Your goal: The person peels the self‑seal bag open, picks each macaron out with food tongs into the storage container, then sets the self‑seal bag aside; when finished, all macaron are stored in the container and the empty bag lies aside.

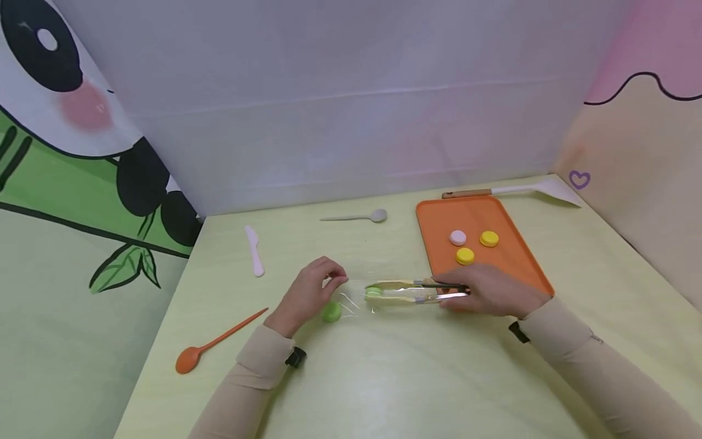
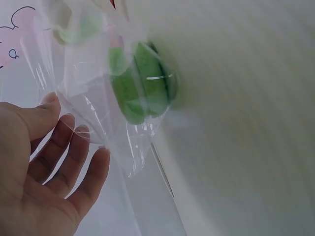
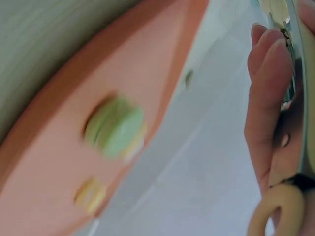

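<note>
My left hand (image 1: 309,294) pinches the edge of a clear plastic bag (image 2: 88,105) between thumb and fingers. A green macaron (image 1: 331,311) lies in the bag close to those fingers; the left wrist view shows this green macaron (image 2: 142,83) large behind the film. My right hand (image 1: 488,289) grips metal tongs with cream tips (image 1: 395,300), pointing left toward the bag. Between the tips is another green macaron (image 1: 374,292), at the bag's opening. In the right wrist view, a further green macaron (image 3: 114,127) sits on the orange tray; the head view hides it.
The orange tray (image 1: 515,268) at right bears two yellow macarons (image 1: 489,238) and a pink one (image 1: 457,238). Behind it lies a spatula (image 1: 521,188). A grey spoon (image 1: 378,215), a pink knife (image 1: 255,251) and an orange spoon (image 1: 188,360) lie left of it.
</note>
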`<action>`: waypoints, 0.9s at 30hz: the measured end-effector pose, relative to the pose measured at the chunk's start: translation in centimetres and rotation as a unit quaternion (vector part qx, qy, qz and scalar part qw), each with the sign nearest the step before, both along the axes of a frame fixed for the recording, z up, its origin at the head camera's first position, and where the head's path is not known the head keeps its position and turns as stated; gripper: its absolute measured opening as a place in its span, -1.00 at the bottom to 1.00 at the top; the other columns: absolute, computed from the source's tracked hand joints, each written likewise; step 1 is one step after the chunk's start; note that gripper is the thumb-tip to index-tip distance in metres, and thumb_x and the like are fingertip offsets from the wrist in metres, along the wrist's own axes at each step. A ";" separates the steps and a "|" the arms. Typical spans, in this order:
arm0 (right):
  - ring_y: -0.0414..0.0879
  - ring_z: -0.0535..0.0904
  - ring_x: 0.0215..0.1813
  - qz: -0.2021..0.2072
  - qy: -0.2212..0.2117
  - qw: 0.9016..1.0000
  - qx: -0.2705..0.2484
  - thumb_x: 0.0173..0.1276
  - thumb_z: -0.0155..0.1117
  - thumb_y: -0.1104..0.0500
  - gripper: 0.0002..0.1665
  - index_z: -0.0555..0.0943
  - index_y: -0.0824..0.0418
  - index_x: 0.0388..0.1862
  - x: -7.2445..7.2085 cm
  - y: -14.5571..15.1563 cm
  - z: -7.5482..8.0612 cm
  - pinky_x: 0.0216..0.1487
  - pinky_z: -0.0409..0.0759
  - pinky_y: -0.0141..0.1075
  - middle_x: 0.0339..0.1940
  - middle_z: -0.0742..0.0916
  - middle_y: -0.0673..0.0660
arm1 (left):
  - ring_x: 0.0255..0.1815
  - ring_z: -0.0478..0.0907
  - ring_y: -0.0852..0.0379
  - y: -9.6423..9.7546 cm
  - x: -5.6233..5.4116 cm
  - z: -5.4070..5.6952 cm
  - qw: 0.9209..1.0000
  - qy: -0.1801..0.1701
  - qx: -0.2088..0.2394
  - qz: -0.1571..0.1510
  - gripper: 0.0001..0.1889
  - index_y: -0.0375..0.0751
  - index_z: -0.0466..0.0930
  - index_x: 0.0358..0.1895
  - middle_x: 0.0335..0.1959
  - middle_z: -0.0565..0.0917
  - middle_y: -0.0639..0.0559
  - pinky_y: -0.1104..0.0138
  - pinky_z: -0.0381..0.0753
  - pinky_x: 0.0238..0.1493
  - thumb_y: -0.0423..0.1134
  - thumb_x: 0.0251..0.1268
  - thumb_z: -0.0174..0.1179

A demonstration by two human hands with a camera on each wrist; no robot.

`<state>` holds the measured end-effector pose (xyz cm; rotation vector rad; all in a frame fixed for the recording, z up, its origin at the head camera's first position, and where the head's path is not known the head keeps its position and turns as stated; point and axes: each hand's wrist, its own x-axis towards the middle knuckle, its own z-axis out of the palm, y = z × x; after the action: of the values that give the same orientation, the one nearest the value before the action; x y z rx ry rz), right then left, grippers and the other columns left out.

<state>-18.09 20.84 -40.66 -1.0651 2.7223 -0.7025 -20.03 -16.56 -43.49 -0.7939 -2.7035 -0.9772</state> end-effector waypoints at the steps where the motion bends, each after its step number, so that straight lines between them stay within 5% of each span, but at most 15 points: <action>1: -0.36 0.50 -0.30 -0.004 0.007 1.000 -0.007 0.37 0.31 -0.21 -0.52 0.63 -0.11 0.21 0.6 0.9 0.2 -0.24 0.54 -0.39 -0.28 0.64 -0.27 | -0.15 0.56 0.18 0.1 0.0 0.0 1.000 0.002 -0.001 -0.001 -0.94 -0.13 0.66 -0.21 -0.23 0.61 0.14 0.22 0.62 -0.02 -0.24 0.38 0.28; 8: -0.39 0.42 -0.41 -0.107 0.080 0.991 -0.012 0.31 0.43 -0.02 -0.54 0.66 -0.03 0.19 4.6 8.9 2.0 -0.43 0.39 -0.43 -0.33 0.65 -0.27 | -0.14 0.56 0.15 0.0 -0.2 -0.2 1.000 0.009 0.000 -0.002 -0.94 -0.14 0.66 -0.21 -0.23 0.61 0.13 0.22 0.62 0.00 -0.25 0.37 0.29; 15: -0.34 0.41 -0.42 -0.241 0.113 0.960 0.090 0.28 0.44 -0.10 -0.39 0.64 0.16 0.23 5.0 15.7 1.6 -0.47 0.36 -0.32 -0.35 0.74 -0.07 | -0.15 0.56 0.16 -0.2 -0.4 -0.5 1.000 0.011 0.000 -0.002 -0.90 -0.15 0.66 -0.21 -0.24 0.61 0.14 0.22 0.63 -0.02 -0.19 0.40 0.27; 22: -0.10 0.58 -0.43 -0.263 0.123 0.944 0.157 0.30 0.40 -0.15 -0.30 0.56 0.26 0.26 4.2 16.8 0.4 -0.63 0.41 -0.19 -0.28 0.76 0.16 | -0.14 0.57 0.15 0.0 -0.4 -0.5 1.000 0.006 0.001 -0.002 -0.95 -0.12 0.66 -0.22 -0.24 0.61 0.15 0.22 0.63 -0.01 -0.24 0.37 0.29; 27: -0.23 0.40 -0.52 -0.270 0.123 0.945 0.135 0.30 0.41 -0.13 -0.29 0.54 0.24 0.31 4.3 16.3 0.1 -0.62 0.33 -0.26 -0.48 0.61 -0.07 | -0.14 0.57 0.16 0.0 -0.3 -0.4 1.000 0.007 -0.001 -0.003 -0.93 -0.12 0.66 -0.21 -0.24 0.60 0.14 0.22 0.63 -0.01 -0.22 0.38 0.28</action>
<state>-13.77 37.10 -40.51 -0.3586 3.2374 -0.2391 -20.30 -16.57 -43.93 -0.8057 -2.6930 -0.9665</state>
